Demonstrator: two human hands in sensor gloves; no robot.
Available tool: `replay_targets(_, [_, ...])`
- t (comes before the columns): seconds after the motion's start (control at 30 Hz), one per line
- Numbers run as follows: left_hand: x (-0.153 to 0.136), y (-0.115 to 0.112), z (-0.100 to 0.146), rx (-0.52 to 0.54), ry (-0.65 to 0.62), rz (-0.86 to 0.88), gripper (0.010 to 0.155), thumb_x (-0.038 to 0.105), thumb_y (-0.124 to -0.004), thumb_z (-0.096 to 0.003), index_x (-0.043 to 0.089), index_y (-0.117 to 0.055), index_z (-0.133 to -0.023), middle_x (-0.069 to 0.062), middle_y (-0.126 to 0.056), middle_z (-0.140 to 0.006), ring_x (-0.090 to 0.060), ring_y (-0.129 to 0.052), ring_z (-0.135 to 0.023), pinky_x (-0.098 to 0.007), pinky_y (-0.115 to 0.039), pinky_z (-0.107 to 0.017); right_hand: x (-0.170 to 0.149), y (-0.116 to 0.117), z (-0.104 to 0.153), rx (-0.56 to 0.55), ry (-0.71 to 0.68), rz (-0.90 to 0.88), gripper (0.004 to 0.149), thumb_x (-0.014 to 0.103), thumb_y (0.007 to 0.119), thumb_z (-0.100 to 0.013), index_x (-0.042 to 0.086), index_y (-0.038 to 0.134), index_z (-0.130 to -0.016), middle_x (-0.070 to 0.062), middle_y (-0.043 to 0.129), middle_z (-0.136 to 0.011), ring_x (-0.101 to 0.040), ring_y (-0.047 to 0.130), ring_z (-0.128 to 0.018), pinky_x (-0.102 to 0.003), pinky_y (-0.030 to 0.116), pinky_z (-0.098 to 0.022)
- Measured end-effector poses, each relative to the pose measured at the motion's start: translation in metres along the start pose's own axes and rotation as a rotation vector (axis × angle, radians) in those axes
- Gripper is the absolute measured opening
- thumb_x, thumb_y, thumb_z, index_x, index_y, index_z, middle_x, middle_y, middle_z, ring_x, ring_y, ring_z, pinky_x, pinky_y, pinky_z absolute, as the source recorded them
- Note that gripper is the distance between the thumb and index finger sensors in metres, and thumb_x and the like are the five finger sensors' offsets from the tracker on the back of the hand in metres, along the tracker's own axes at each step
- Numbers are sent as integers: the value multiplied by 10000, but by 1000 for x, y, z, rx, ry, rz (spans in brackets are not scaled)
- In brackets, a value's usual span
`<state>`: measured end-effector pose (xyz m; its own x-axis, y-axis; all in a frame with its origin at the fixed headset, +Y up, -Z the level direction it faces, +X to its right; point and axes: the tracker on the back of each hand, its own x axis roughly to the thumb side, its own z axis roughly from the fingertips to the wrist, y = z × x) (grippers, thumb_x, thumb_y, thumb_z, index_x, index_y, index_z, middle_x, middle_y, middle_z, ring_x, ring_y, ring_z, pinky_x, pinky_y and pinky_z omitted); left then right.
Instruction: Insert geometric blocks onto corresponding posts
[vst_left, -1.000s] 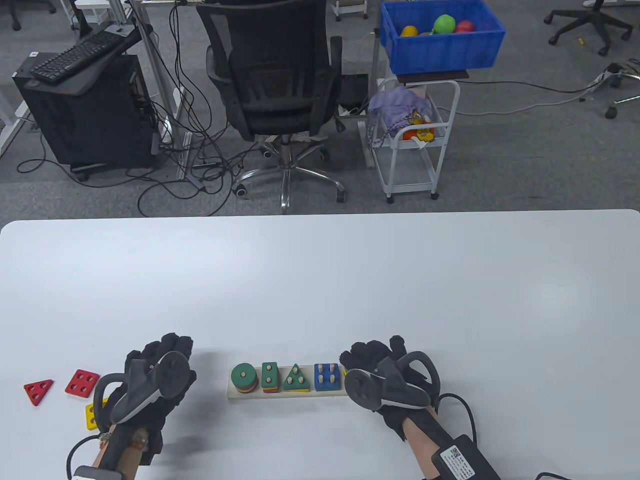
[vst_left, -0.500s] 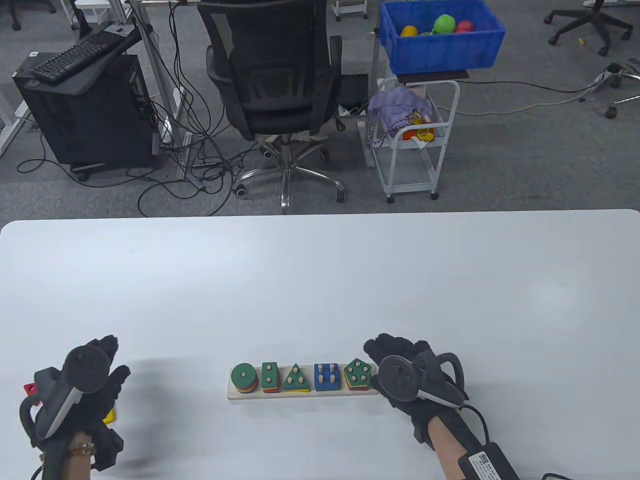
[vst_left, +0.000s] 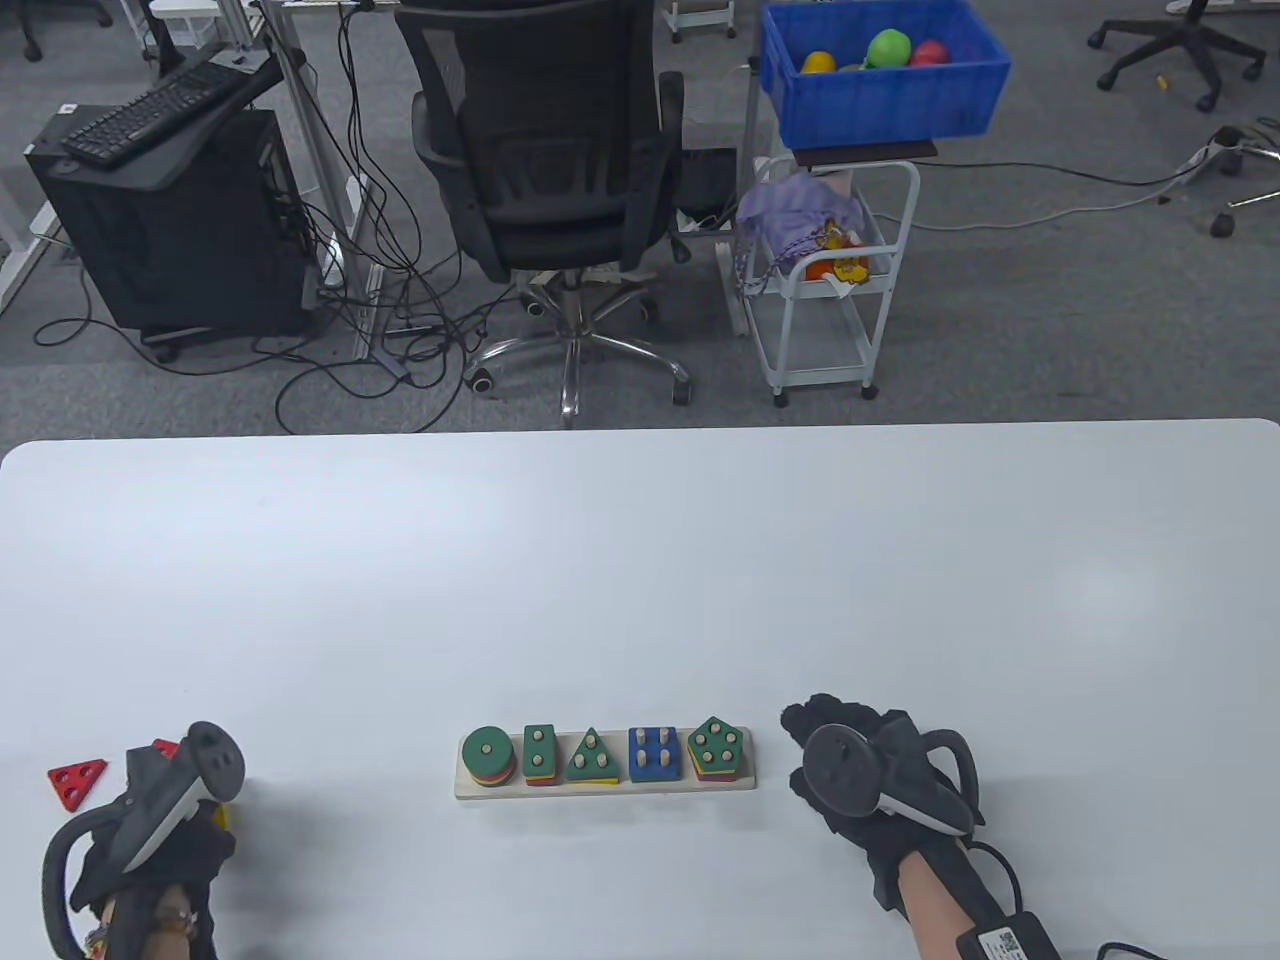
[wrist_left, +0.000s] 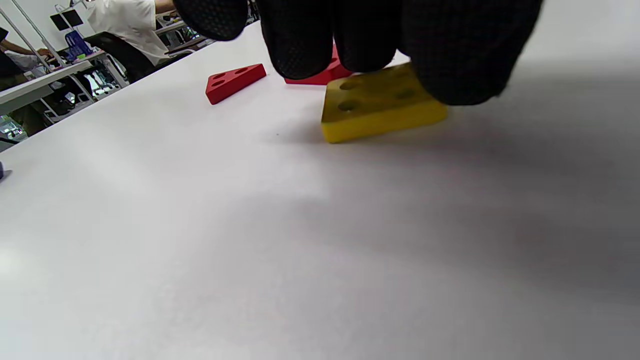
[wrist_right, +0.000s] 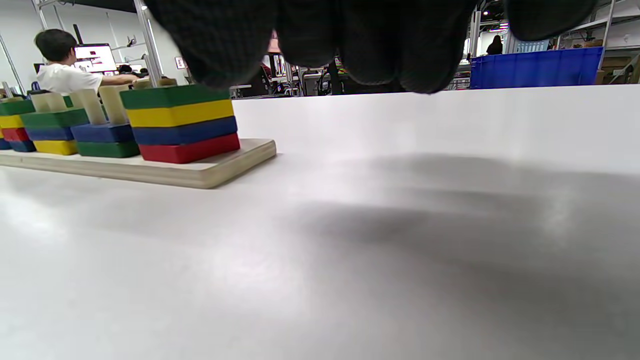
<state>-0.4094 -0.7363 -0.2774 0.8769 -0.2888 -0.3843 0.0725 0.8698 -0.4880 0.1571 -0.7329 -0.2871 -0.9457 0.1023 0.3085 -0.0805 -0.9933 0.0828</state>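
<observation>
Left hand (vst_left: 150, 840) moved down onto yellow square block (wrist_left: 382, 102), fingertips touching; right hand (vst_left: 880, 790) withdrawn from board (vst_left: 600, 785), empty, grip unclear.

surface: white table (vst_left: 640, 560) | centre-front: wooden peg board (vst_left: 606, 787) lay flat, carrying five stacks of coloured blocks | front-left: red triangle block (vst_left: 77, 781) flat, red square block (vst_left: 166, 748) and yellow square block (wrist_left: 381, 103) flat beside it, partly hidden
</observation>
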Motion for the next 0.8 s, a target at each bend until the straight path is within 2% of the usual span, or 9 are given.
replay_targets(0.2, [13,-5,-1,53,30,-122,679,392,-922,-412,410,-626,-1023,121,-685,-1140,-184,-736,-1064,-518,-588,-796,1,1,0,17,0,4,585,397,764,-460,173,633,-984,-193,667,-1032,-459,739,-906,-740,579,-611])
replay_targets(0.27, [15,-6,-2,66,34,-152,690,403,-930,-377,419,-641,-1003,129,-718,-1109,-156,-754,-1046,-506,-595,-793,1,1,0,16,2,3,584,396,763,-461,172,634,-984,-192,667,-1032,-460,739,-906,-740,579,-610])
replay_targets(0.67, [9,-9,-4,108,-78,-73,708,456,-945,-362,364,-660,-1003,74,-750,-1086,-176,-772,-1016,-527,-577,-798,-2,0,1,10,9,1,575,400,755,-464,173,642,-980,-192,672,-1030,-459,743,-905,-740,579,-611])
replay_targets(0.8, [15,3,6,196,-157,-19,709,461,-950,-357,360,-667,-999,71,-758,-1080,-175,-779,-1011,-543,-568,-800,-2,-2,1,-2,10,-5,575,401,754,-465,172,643,-981,-194,672,-1030,-460,743,-903,-741,577,-611])
